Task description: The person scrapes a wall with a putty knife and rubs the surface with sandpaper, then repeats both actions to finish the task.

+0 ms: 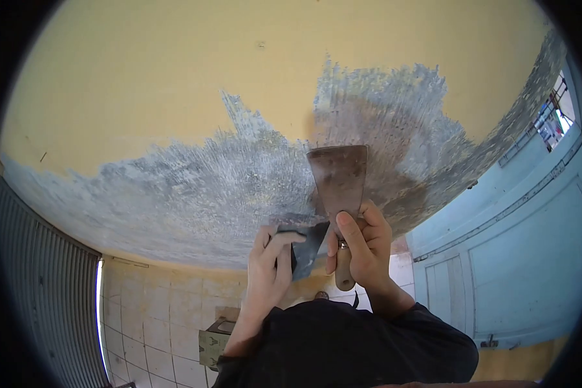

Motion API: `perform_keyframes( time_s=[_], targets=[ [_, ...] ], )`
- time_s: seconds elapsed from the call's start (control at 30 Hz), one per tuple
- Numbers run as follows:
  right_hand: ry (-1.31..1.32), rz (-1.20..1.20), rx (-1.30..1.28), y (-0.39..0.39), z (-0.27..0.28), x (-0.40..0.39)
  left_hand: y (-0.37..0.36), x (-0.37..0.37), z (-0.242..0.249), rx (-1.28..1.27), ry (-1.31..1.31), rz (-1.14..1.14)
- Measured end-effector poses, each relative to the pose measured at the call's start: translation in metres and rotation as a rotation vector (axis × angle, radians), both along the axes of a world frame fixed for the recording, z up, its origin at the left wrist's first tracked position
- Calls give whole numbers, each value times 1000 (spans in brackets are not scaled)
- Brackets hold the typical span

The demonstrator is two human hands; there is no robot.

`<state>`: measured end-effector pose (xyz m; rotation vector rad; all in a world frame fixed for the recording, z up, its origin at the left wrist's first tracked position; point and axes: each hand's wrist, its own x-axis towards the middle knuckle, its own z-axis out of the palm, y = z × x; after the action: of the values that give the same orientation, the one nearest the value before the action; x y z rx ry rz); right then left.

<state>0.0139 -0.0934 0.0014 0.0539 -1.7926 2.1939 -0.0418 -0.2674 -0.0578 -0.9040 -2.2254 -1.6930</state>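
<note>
My right hand [368, 249] is wrapped round a putty knife [339, 178] near where its blade meets the wooden handle. The broad, stained blade points up, in front of the wall. My left hand [269, 262] grips a dark, flat, plate-like tool [309, 249] by its black edge. That tool's far corner overlaps the putty knife near the base of its blade. Behind both tools the wall [239, 171] shows a rough grey patch with ragged borders against yellow paint. Its right part [385, 132] looks brownish and darker.
At the right stands a light blue wooden door [524, 258] with a bolt and an opening in its upper part. A ribbed grey shutter [42, 278] runs along the left. Below lie white floor tiles [152, 310] and a greenish box [212, 349] beside my left forearm.
</note>
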Motion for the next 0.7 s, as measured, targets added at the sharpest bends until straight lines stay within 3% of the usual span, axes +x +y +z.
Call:
perform_keyframes(
  time_s=[0.37,0.43,0.53,0.7],
  targets=[
    [41,-259,-54,-43,11,2,23,-48,59,239,-28,-398],
    [40,-293,-65,-50,13,3,29,-51,64,279,-145,-429],
    [33,-328,-52,-58,12,5,31,-56,66,331,-72,-427],
    [52,-180,-224,-75,-13,19,31,-62,66,341,1,-422]
  ],
)
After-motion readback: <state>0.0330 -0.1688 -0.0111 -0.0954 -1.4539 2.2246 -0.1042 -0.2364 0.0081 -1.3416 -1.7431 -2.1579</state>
